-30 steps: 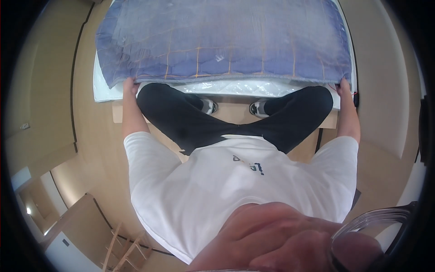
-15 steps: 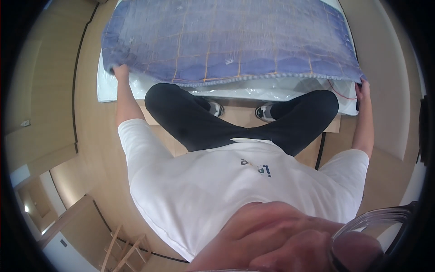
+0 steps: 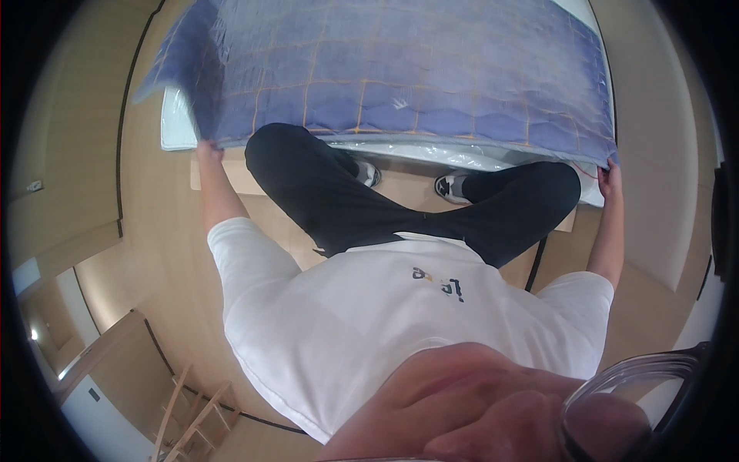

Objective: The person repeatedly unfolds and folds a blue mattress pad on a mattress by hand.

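Note:
A blue quilted mattress pad with an orange grid pattern lies over a white mattress that looks wrapped in clear plastic. My left hand is closed on the pad's near edge, left of my knee; a flap of the pad hangs out past the mattress's left side. At the pad's near right corner, my right hand grips the edge, with a thin red cord close by. The pad's near edge sags between my hands, and a strip of mattress shows under it.
Under the mattress's near side is a light wooden bed base, with my shoes in front of it. A pale padded panel runs along the right. Wooden cabinets line the left, and a wooden rack stands at lower left.
Both hands have come nearer to me, drawing the pad's near edge over more of the mattress. On the left, the pad has swung outward, uncovering the mattress corner.

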`<state>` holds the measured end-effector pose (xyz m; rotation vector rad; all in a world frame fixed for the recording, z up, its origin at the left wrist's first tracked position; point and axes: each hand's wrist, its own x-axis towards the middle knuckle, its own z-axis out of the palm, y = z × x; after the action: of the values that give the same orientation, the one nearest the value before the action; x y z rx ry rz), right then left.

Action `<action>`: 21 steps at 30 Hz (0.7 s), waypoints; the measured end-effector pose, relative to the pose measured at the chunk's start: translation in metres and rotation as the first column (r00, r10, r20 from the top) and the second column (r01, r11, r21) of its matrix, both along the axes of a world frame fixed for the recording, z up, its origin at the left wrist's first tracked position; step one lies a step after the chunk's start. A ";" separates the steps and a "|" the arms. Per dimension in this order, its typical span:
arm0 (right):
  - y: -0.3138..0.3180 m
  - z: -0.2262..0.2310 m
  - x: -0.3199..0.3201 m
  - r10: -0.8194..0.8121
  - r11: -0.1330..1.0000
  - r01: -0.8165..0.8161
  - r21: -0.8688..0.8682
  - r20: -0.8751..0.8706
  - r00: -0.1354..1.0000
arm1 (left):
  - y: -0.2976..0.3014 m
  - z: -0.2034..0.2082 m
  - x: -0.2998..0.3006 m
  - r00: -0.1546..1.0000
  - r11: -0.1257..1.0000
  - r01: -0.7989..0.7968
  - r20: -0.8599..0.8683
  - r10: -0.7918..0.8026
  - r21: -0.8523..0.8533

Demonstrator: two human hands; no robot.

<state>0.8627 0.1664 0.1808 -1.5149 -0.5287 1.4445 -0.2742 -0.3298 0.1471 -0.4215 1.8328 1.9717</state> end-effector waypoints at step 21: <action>-0.012 0.168 0.107 -0.286 0.882 0.170 0.440 0.212 0.934 | 0.024 0.196 0.065 0.873 0.994 0.099 -0.483 -0.066 0.042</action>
<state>0.9697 0.1544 0.3486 -1.3779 -0.7420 0.8724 -0.2094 -0.3061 0.3427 0.1927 2.0172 2.2090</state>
